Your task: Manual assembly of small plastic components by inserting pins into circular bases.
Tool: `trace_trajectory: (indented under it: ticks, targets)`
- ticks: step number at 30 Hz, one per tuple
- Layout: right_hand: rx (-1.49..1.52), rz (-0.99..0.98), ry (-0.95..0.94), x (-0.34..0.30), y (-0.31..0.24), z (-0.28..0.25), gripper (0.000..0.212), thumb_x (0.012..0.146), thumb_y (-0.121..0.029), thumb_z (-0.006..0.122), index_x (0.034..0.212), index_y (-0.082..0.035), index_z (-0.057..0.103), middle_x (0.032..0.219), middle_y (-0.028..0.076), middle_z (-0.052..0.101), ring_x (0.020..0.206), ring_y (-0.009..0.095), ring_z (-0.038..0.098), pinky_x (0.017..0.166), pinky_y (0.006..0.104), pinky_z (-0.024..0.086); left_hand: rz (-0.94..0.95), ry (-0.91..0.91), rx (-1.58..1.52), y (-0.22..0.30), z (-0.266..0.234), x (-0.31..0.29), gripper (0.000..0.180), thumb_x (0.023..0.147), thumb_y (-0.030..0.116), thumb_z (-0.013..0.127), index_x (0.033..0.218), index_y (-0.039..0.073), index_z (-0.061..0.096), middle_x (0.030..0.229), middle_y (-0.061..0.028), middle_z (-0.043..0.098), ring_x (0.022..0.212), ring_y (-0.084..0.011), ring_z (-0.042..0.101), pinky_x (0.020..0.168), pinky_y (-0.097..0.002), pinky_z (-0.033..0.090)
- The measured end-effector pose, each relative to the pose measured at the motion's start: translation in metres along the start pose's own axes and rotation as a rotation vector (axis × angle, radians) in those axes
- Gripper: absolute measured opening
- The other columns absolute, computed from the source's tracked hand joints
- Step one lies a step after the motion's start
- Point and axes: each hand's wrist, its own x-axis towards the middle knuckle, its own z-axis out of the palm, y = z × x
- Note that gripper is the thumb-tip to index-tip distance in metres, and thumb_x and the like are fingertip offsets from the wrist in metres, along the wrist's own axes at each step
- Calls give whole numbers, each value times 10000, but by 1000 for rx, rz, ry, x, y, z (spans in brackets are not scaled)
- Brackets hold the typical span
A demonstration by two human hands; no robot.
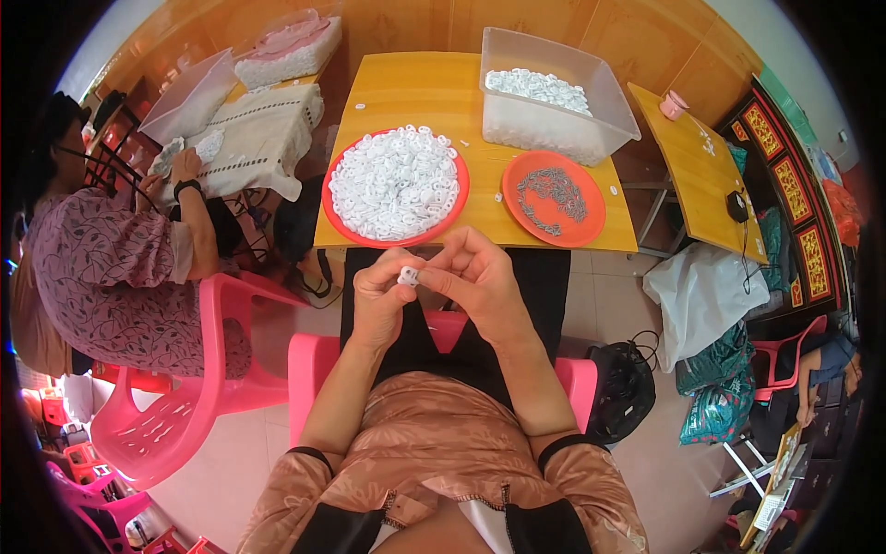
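Observation:
My left hand pinches a small white plastic piece with dark spots between thumb and forefinger, above my lap. Close against its right side, the thumb and forefinger of my right hand are pressed together; whatever they hold is too small to make out. Just beyond my hands, a round red tray bears a heap of white oval plastic pieces. To its right, an orange-red plate carries small grey metal parts, some lying in a curved band.
Behind the plate stands a clear plastic bin of white pieces on the yellow table. At left, another person works at a cloth-covered table beside a pink chair. A black bag sits by my chair's right side.

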Motion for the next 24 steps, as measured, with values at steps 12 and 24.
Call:
trace_trajectory:
  ticks: [12, 24]
  targets:
    - [-258, 82, -63, 2, 2, -1, 194, 911, -216, 563, 892, -33, 623, 713, -16, 578, 602, 26, 476, 526, 159, 357, -155, -7, -99, 3, 1, 2, 259, 809, 175, 682, 1020, 29, 647, 942, -34, 511, 837, -129, 513, 686, -246, 439]
    - [-569, -101, -88, 1, 1, 7, 169, 891, -161, 578, 926, -1, 536, 741, 67, 599, 628, 163, 574, 548, 266, 442, -73, 38, -89, -1, -1, 0, 326, 882, 267, 599, 1062, -5, 611, 1111, -89, 540, 1027, -186, 515, 900, -306, 401]
